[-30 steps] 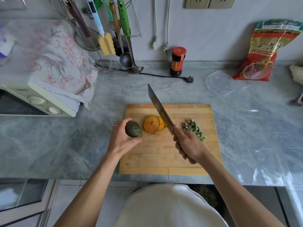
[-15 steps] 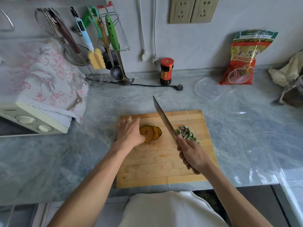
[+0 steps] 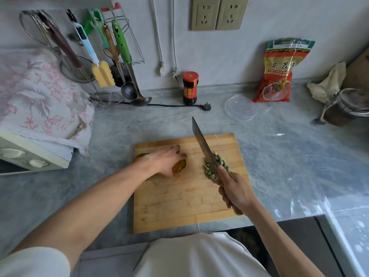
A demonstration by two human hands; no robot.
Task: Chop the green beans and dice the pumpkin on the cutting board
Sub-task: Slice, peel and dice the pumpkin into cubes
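Fingers seemingly press pumpkin slices; right hand grips cleaver.

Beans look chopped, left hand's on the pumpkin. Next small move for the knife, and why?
Probably swing the knife left to the pumpkin slices. The green beans already lie chopped; the left hand rests on the slices, and the right hand holds the blade over the beans.

pumpkin slices left of chopped beans
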